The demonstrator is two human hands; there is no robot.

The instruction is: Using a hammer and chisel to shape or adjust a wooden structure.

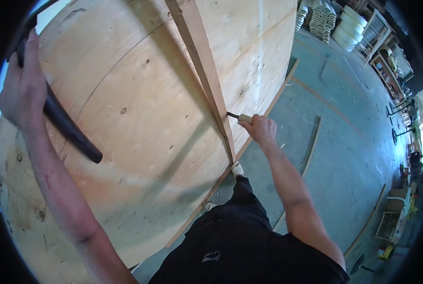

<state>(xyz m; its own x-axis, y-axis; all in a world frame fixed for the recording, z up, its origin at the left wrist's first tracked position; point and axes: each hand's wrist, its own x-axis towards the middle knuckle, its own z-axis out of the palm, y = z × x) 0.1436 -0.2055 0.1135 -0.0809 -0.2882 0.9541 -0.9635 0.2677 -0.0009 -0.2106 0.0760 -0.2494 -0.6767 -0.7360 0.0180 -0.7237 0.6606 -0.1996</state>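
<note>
1. Overhead, one large plywood panel [140,118] fills the left and middle of the view, standing on edge on the green concrete floor [344,142].
2. One wooden batten [204,71] runs down across the panel's face, lying against it.
3. At the far right, one small open wooden crate [390,225] sits on the floor; what is in it cannot be made out.
4. Two loose thin wooden strips [313,142] lie on the floor, well apart from each other.
5. A stack of pale curved mouldings [325,21] stands at the top right.
6. The left hand [24,90] is raised high and wrapped tight around one black hammer handle [67,125]; the hammer's head is out of view.
7. The right hand [261,130] is closed around one chisel [239,116] with a pale handle, its dark blade touching the batten's edge where it meets the panel.
</note>
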